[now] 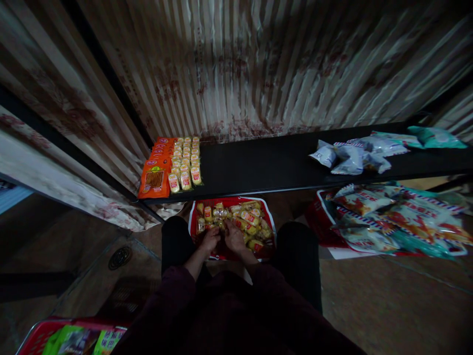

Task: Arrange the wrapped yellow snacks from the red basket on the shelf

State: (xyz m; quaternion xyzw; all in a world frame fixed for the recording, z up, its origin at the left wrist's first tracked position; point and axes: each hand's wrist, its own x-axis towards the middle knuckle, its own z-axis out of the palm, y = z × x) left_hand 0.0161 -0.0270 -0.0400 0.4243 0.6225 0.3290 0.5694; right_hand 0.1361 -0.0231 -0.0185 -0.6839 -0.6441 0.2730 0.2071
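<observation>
Between my knees stands a red basket (274, 228) with a white rim, holding many small yellow snacks in clear wrappers with red-and-white labels. Both my hands are down inside it, close together. My left hand (211, 238) is over the left-middle part, its fingers curled inward. Just beside it, my right hand (234, 236) has its fingers bent down among the wrapped snacks (251, 218). The fingertips of both hands are hidden or too dark to make out, and so is anything they grip.
On the black shelf (254, 165) ahead are orange snack bags (154, 177), rows of yellow wrapped snacks (185, 176) and silvery bags (349, 159). A second red basket (325, 222) overflows with large bags at right. Another basket (37, 328) holds green packets at lower left.
</observation>
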